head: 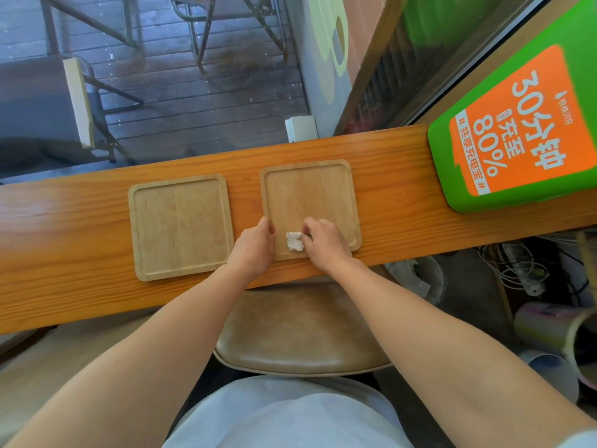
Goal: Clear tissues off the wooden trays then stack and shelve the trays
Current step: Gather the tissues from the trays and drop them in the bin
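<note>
Two square wooden trays lie side by side on a narrow wooden counter [397,156]. The left tray [181,226] is bare. On the right tray [307,192] a small crumpled white tissue [294,242] rests near the front edge. My right hand [324,245] pinches the tissue's right side with fingertips. My left hand [255,245] grips the right tray's front left corner, fingers curled over its rim.
A green and orange sign [513,130] leans at the counter's right end. A brown stool seat [300,331] stands under the counter in front of me. A bin [420,279] with paper, cables and cups are on the floor at right. A window lies beyond the counter.
</note>
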`<action>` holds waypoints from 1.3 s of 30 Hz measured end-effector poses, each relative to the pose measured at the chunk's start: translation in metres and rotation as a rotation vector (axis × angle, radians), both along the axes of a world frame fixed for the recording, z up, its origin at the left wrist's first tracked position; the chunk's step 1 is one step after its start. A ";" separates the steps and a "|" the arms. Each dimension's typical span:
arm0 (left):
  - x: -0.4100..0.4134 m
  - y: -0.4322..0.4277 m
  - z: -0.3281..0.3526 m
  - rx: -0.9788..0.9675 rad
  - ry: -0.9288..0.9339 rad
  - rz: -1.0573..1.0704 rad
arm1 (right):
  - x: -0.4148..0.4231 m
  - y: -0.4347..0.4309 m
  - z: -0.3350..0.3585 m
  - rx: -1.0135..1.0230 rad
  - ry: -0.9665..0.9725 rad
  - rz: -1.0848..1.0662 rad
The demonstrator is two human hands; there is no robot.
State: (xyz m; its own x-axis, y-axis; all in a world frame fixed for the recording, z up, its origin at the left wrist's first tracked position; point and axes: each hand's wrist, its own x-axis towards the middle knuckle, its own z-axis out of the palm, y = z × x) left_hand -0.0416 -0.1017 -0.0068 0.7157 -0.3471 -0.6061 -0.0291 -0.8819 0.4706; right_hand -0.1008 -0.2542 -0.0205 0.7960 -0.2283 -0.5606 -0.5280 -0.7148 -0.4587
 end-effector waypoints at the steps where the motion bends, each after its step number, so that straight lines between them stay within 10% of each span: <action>1: -0.001 0.003 0.000 0.001 0.005 -0.002 | 0.000 0.000 0.000 0.008 0.010 -0.008; 14: 0.001 0.008 0.032 -0.036 -0.051 -0.192 | -0.022 -0.023 0.047 0.279 0.082 -0.599; 29: -0.085 -0.043 0.114 -0.244 -0.131 -0.592 | -0.185 -0.008 0.165 -0.024 -0.248 -0.958; 39: -0.264 -0.186 0.164 -0.434 -0.140 -0.868 | -0.343 -0.100 0.139 -0.171 -0.059 -1.046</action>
State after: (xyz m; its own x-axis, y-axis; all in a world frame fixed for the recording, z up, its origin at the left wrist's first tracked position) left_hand -0.3061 -0.2874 0.1571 0.1620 -0.9595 -0.2304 -0.6662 -0.2786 0.6918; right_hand -0.4436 -0.3544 0.1186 0.1830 -0.8872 -0.4235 -0.8977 0.0248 -0.4399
